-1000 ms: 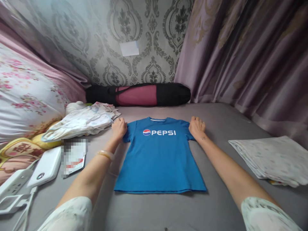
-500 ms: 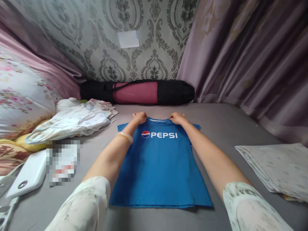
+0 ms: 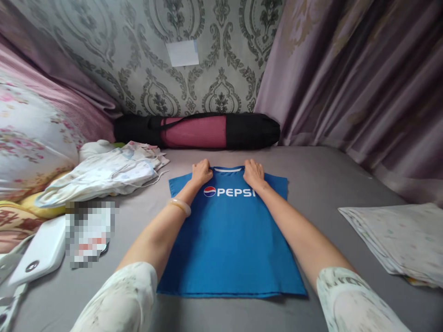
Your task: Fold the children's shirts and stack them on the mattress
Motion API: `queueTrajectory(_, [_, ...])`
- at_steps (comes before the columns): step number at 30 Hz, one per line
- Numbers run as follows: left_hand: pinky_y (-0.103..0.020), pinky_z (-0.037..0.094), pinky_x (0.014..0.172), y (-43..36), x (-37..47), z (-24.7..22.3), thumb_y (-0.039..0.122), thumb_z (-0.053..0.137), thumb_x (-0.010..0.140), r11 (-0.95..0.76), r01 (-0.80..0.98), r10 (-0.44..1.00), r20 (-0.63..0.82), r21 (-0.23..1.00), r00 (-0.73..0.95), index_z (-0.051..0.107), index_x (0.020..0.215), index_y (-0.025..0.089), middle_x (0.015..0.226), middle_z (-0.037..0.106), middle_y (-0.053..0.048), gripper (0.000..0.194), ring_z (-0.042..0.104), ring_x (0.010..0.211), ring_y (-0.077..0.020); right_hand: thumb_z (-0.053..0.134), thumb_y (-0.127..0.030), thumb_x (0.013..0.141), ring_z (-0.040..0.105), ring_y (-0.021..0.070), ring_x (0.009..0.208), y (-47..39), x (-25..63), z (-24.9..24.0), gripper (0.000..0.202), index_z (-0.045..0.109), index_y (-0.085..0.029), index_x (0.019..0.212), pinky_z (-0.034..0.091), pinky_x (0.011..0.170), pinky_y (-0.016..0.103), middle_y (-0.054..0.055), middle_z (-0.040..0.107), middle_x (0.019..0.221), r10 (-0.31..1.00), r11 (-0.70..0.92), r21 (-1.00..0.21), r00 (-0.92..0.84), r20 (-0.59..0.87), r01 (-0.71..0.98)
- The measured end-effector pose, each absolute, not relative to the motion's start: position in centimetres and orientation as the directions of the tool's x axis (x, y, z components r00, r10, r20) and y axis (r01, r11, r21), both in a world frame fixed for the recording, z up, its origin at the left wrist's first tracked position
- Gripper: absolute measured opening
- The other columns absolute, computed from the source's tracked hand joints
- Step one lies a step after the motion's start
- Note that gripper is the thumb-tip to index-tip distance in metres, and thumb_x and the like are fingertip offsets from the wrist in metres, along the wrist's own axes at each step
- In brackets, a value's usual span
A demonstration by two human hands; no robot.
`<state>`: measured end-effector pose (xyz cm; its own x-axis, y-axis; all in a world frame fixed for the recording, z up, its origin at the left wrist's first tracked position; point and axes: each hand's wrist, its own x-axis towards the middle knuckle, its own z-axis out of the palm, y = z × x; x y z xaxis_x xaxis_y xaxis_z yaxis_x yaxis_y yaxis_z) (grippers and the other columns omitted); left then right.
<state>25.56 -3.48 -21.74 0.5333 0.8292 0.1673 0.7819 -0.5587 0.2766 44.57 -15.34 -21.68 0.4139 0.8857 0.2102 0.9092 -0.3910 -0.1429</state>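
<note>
A blue T-shirt (image 3: 230, 240) with a white PEPSI print lies flat, its neckline at the far end and its hem towards me. My left hand (image 3: 202, 172) is closed on the shirt at the left side of the collar. On the collar's right side, my right hand (image 3: 254, 174) grips the fabric with curled fingers. The white inner neck band shows between the two hands. My right wrist covers the end of the lettering. A pale bangle (image 3: 180, 207) circles my left wrist.
Behind the shirt, a black and pink roll bag (image 3: 194, 132) lies along the wall. Crumpled light clothes (image 3: 104, 173), a floral pillow (image 3: 31, 133) and a white power bank (image 3: 39, 249) are at left. Folded pale cloth (image 3: 398, 235) lies at right on the grey sheet (image 3: 311, 184).
Both hands have turned over the collar edge, knuckles now up. The right hand and forearm have shifted slightly inward, covering the last letter. The shirt has hardly moved.
</note>
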Motion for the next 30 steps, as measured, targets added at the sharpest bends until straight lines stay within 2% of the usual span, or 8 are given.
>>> queueTrajectory(4, [-0.042, 0.036, 0.090, -4.7, 26.1, -22.8, 0.013, 0.040, 0.085, -0.543, 0.822, 0.833, 0.226, 0.170, 0.504, 0.053, 0.107, 0.012, 0.111, 0.061, -0.018, 0.025, 0.056, 0.107, -0.0312, 0.026, -0.004, 0.090, 0.058, 0.0289, 0.104, -15.4, 43.4, -22.8, 0.042, 0.058, -0.013, 0.116, 0.041, 0.088, 0.039, 0.020, 0.059, 0.117, 0.859, -0.428, -0.146, 0.451, 0.242, 0.892])
queueTrajectory(9, [-0.042, 0.035, 0.092, -5.9, 25.8, -22.0, 0.015, 0.039, 0.088, -0.517, 0.853, 0.834, 0.263, 0.069, 0.485, 0.053, 0.113, 0.011, 0.120, 0.055, -0.021, 0.029, 0.051, 0.113, -0.0331, 0.033, -0.018, 0.095, 0.053, 0.0299, 0.115, -16.8, 43.6, -22.1, 0.038, 0.053, -0.012, 0.128, 0.039, 0.095, 0.038, 0.019, 0.058, 0.125, 0.890, -0.403, -0.181, 0.430, 0.151, 0.897])
queueTrajectory(13, [-0.045, 0.029, 0.106, -7.6, 24.0, -22.4, 0.035, 0.042, 0.093, -0.665, 0.742, 0.746, 0.131, 0.083, 0.653, 0.050, 0.127, 0.015, 0.133, 0.053, -0.018, 0.040, 0.044, 0.127, -0.0317, 0.033, -0.036, 0.099, 0.031, 0.0316, 0.139, -19.9, 43.2, -22.5, 0.051, 0.041, -0.012, 0.143, 0.022, 0.112, 0.048, 0.017, 0.041, 0.149, 0.930, -0.340, -0.147, 0.355, 0.091, 0.929])
queueTrajectory(17, [-0.046, 0.014, 0.117, -8.7, 22.6, -23.9, 0.048, 0.028, 0.097, -0.656, 0.736, 0.747, 0.008, 0.169, 0.665, 0.035, 0.146, 0.013, 0.156, 0.031, -0.016, 0.060, 0.020, 0.147, -0.0296, 0.023, -0.047, 0.100, 0.014, 0.0298, 0.147, -21.8, 43.0, -23.7, 0.063, 0.030, -0.009, 0.150, 0.010, 0.117, 0.052, 0.015, 0.023, 0.159, 0.924, -0.378, -0.163, 0.383, -0.003, 0.911])
queueTrajectory(20, [-0.046, 0.011, 0.119, -8.8, 22.5, -24.1, 0.049, 0.021, 0.098, -0.643, 0.743, 0.752, -0.034, 0.183, 0.659, 0.028, 0.150, 0.009, 0.159, 0.021, -0.016, 0.065, 0.013, 0.149, -0.0287, 0.022, -0.047, 0.100, 0.015, 0.0286, 0.147, -22.0, 43.1, -24.0, 0.064, 0.029, -0.009, 0.151, 0.009, 0.117, 0.051, 0.014, 0.022, 0.159, 0.925, -0.371, -0.190, 0.380, 0.011, 0.909])
queueTrajectory(24, [-0.051, 0.012, 0.117, -9.9, 22.7, -23.1, 0.047, 0.028, 0.098, -0.630, 0.765, 0.772, 0.005, 0.132, 0.635, 0.031, 0.147, 0.008, 0.157, 0.025, -0.021, 0.063, 0.017, 0.147, -0.0325, 0.023, -0.042, 0.101, 0.019, 0.0243, 0.147, -22.5, 43.7, -23.0, 0.057, 0.033, -0.014, 0.150, 0.013, 0.117, 0.049, 0.012, 0.026, 0.158, 0.928, -0.337, -0.309, 0.369, 0.051, 0.889])
queueTrajectory(27, [-0.054, 0.016, 0.115, -12.6, 22.7, -21.8, 0.044, 0.038, 0.097, -0.706, 0.700, 0.708, 0.065, 0.110, 0.703, 0.043, 0.139, 0.013, 0.151, 0.036, -0.021, 0.053, 0.028, 0.143, -0.0338, 0.030, -0.033, 0.100, 0.037, 0.0209, 0.138, -23.9, 44.7, -21.8, 0.047, 0.046, -0.015, 0.141, 0.025, 0.114, 0.041, 0.011, 0.044, 0.149, 0.915, -0.276, -0.387, 0.363, 0.174, 0.880])
queueTrajectory(30, [-0.051, 0.028, 0.110, -17.0, 22.5, -20.5, 0.044, 0.042, 0.096, -0.815, 0.545, 0.565, 0.059, 0.198, 0.823, 0.051, 0.129, 0.020, 0.136, 0.053, -0.016, 0.042, 0.047, 0.129, -0.0301, 0.039, -0.026, 0.096, 0.055, 0.0207, 0.119, -26.4, 45.5, -20.7, 0.036, 0.063, -0.014, 0.120, 0.036, 0.105, 0.032, 0.011, 0.064, 0.126, 0.908, -0.215, -0.397, 0.332, 0.255, 0.893])
